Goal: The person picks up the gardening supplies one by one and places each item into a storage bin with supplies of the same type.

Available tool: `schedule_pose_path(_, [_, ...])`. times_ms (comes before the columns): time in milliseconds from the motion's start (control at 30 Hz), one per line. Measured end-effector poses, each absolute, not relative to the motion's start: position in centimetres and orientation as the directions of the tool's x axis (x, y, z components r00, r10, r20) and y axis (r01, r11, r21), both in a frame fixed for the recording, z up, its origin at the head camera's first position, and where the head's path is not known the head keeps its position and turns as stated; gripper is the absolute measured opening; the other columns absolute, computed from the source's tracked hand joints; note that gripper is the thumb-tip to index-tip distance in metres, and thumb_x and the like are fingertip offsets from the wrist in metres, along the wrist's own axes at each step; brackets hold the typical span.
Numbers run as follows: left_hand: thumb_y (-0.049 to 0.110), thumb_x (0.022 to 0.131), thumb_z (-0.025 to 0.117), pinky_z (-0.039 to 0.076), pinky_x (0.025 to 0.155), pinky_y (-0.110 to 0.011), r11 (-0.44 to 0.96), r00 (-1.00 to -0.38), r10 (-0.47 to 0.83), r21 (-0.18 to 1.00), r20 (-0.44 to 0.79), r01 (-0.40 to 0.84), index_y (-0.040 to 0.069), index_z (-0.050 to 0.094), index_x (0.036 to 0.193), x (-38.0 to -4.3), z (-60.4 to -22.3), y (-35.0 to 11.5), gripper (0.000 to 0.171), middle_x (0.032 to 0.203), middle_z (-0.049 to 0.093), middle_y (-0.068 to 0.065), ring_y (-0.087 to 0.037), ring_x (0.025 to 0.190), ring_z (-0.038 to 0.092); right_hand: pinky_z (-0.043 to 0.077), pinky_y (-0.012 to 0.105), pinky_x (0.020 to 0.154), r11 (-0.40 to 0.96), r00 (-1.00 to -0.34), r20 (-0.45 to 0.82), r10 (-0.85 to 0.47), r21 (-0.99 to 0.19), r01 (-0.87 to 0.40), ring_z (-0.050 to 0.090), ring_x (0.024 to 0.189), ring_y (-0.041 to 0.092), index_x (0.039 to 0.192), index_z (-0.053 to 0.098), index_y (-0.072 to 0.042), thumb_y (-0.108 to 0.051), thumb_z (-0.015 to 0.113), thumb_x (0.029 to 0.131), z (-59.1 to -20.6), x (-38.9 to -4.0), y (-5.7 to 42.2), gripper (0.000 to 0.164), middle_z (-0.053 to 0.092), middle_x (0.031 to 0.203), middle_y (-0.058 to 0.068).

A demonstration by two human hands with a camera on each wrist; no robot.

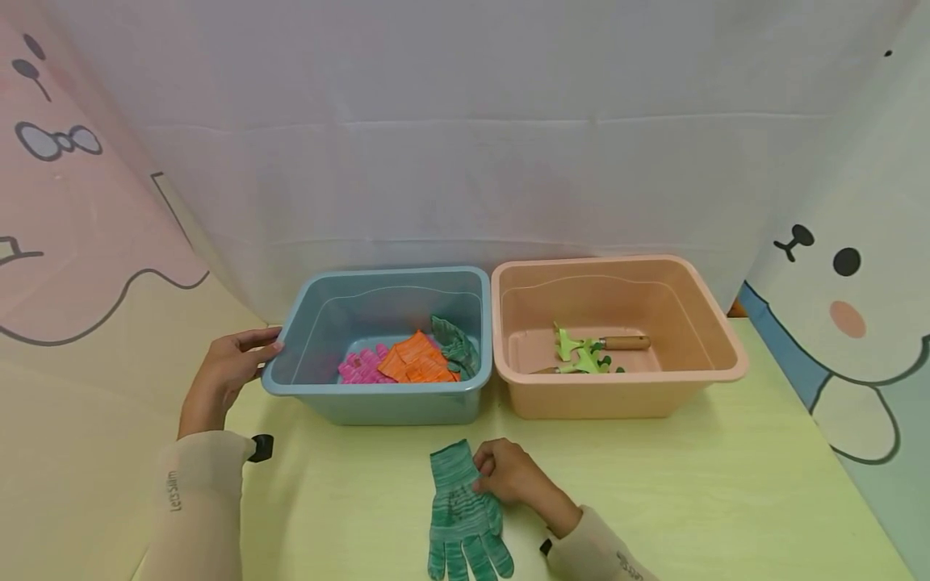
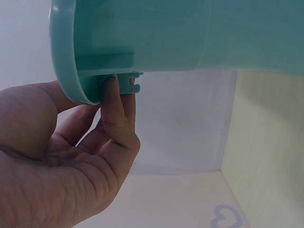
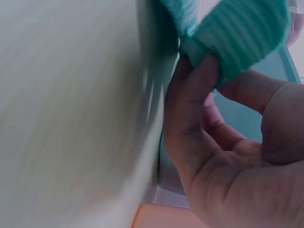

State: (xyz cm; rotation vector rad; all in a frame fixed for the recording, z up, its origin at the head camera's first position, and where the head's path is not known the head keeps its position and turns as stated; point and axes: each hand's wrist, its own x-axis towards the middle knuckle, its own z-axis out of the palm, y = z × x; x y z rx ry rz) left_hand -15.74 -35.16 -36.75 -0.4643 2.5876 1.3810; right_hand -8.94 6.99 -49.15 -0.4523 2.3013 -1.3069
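A green knitted glove (image 1: 462, 516) lies on the table in front of the bins, its cuff toward them and its fingers toward me. My right hand (image 1: 512, 474) pinches the glove's edge near the cuff; the right wrist view shows the knit fabric (image 3: 242, 38) between thumb and fingers. At the left, my left hand (image 1: 231, 367) grips the rim of the blue bin (image 1: 392, 407), fingers curled under its edge (image 2: 66, 57) in the left wrist view. Inside that bin lie a pink glove (image 1: 361, 367), an orange glove (image 1: 416, 359) and another green glove (image 1: 455, 347).
A peach bin (image 1: 588, 399) stands right beside the blue one. In it are several small green garden tools (image 1: 577, 355), one with a wooden handle (image 1: 626, 343). A white curtain (image 1: 465, 177) hangs behind, and printed cloth walls (image 1: 835, 323) flank the yellow-green table (image 1: 726, 484).
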Motion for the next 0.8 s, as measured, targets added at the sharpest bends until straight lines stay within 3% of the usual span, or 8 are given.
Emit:
schedule_pose_path(500, [0.022, 0.111, 0.057, 0.045, 0.115, -0.054, 0.5, -0.938, -0.189, 0.794, -0.29, -0.346, -0.002, 0.039, 0.161, -15.8, -36.8, -35.0, 0.058, 0.163, 0.038, -0.03, -0.036, 0.132, 0.056, 0.05, 0.028, 0.063, 0.401, -0.836, -0.101, -0.539, -0.904, -0.15, 0.057, 0.071, 0.015, 0.089, 0.069, -0.003, 0.007, 0.081, 0.085, -46.7, -9.1, 7.7, 0.015, 0.065, 0.082, 0.003])
schedule_pose_path(800, [0.023, 0.112, 0.057, 0.045, 0.115, -0.055, 0.503, -0.939, -0.189, 0.793, -0.288, -0.345, -0.001, 0.038, 0.162, -15.8, -36.9, -35.2, 0.059, 0.163, 0.038, -0.03, -0.042, 0.136, 0.054, 0.054, 0.024, 0.068, 0.378, -0.815, -0.075, -0.575, -0.907, -0.183, 0.061, 0.076, 0.011, 0.092, 0.071, -0.004, 0.006, 0.081, 0.088, -44.8, -9.0, 7.9, 0.014, 0.069, 0.088, 0.002])
